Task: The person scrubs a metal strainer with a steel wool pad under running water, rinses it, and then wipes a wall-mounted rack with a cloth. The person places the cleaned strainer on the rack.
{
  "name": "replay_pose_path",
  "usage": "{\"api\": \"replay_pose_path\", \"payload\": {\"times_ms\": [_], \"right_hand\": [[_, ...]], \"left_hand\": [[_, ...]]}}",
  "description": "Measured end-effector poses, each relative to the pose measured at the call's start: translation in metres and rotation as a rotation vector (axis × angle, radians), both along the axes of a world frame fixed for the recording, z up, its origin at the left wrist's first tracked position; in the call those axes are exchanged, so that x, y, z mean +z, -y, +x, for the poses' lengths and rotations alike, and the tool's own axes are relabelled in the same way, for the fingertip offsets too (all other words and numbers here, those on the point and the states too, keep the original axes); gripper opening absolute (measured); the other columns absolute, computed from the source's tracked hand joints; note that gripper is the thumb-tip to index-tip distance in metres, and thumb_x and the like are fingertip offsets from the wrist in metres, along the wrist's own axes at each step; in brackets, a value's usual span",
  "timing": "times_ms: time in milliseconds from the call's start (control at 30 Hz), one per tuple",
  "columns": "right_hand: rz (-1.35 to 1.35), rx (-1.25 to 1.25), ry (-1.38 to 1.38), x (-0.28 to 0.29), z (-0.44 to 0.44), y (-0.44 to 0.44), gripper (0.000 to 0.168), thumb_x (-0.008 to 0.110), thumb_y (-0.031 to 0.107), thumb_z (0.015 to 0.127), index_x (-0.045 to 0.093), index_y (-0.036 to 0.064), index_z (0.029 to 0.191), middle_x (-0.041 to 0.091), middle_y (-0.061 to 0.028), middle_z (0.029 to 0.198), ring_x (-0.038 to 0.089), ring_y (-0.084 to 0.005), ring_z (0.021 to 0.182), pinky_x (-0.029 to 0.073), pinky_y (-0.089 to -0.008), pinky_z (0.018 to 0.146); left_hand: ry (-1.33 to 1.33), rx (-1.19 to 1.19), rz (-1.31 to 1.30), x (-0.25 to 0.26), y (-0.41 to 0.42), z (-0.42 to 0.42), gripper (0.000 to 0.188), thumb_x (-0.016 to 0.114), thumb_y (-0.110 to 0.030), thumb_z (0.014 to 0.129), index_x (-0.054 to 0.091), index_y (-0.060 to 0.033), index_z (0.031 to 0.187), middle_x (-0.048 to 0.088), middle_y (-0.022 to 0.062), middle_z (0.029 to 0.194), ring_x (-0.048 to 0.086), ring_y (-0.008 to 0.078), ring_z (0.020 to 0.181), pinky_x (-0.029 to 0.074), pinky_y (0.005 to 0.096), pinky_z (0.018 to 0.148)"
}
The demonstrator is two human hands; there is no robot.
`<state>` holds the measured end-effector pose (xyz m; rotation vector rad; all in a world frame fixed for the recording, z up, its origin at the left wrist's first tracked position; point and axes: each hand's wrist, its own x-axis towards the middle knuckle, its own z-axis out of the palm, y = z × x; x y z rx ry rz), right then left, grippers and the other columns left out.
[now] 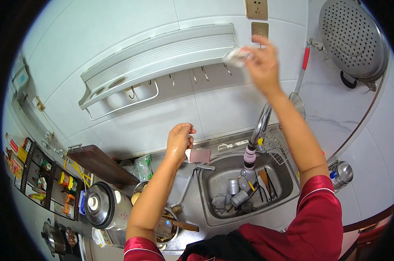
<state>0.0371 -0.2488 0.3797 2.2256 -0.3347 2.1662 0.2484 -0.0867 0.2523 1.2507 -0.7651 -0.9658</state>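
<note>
My right hand (pixel 264 62) is raised by the right end of a white metal wall shelf (pixel 157 62). It grips a crumpled whitish cloth (pixel 235 57), blurred by motion. Lower and to the left, my left hand (pixel 180 140) is curled before the tiled wall; whether its fingers hold anything is hidden. A pinkish scouring pad (pixel 199 156) with a white edge shows just below it at the sink's back rim. In the steel sink (pixel 249 212) lie perforated metal cylinders (pixel 239 198), a grey rag (pixel 220 201), spoons and other utensils.
The faucet (pixel 260 125) rises behind the sink, beside a wire rack (pixel 275 148). Hooks hang under the shelf. At left stand a rice cooker (pixel 100 205), a dark cutting board (pixel 104 164) and a pot with a cleaver (pixel 184 225) across it. A steamer tray (pixel 352 36) hangs at right.
</note>
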Motion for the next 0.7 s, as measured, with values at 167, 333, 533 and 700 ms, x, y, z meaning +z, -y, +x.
{"api": "replay_pose_path", "payload": {"times_ms": [167,333,533,700], "right_hand": [[0.206,-0.234,0.031,0.048,-0.021,0.053,0.019,0.068,0.019,0.077,0.071,0.009,0.093,0.061,-0.0128,0.091,0.059,-0.0237,0.080,0.049,-0.0344,0.073],[0.213,-0.759,-0.808,0.046,0.042,0.027,0.016,0.063,0.022,0.079,0.069,0.007,0.082,0.065,-0.0131,0.078,0.061,-0.0285,0.075,0.049,-0.0356,0.065],[0.921,0.784,-0.217,0.025,0.039,0.017,0.019,0.056,0.018,0.087,0.065,0.000,0.089,0.065,-0.0064,0.084,0.061,-0.0155,0.075,0.051,-0.0313,0.070],[1.306,1.288,-0.114,-0.040,0.048,-0.040,0.020,0.055,0.012,0.088,0.061,-0.002,0.102,0.064,-0.0093,0.092,0.062,-0.0175,0.085,0.052,-0.0320,0.077]], "left_hand": [[-0.148,0.005,-0.052,0.004,0.002,0.003,0.015,0.051,-0.019,0.090,0.053,-0.0055,0.096,0.058,0.0081,0.086,0.049,0.0126,0.062,0.042,0.0251,0.053],[-0.539,-0.049,-0.117,0.008,0.014,-0.018,0.024,0.048,-0.011,0.089,0.048,-0.0011,0.110,0.056,0.0148,0.100,0.056,0.0202,0.078,0.048,0.0292,0.065],[-0.464,-0.249,-0.269,0.024,0.010,-0.022,0.031,0.050,-0.017,0.093,0.045,-0.0018,0.119,0.057,0.0118,0.102,0.057,0.0194,0.083,0.049,0.0300,0.067],[-0.173,-0.099,-0.533,0.034,0.006,-0.042,0.024,0.055,-0.023,0.093,0.056,-0.0036,0.109,0.061,0.0053,0.092,0.055,0.0120,0.074,0.045,0.0265,0.061]]}}
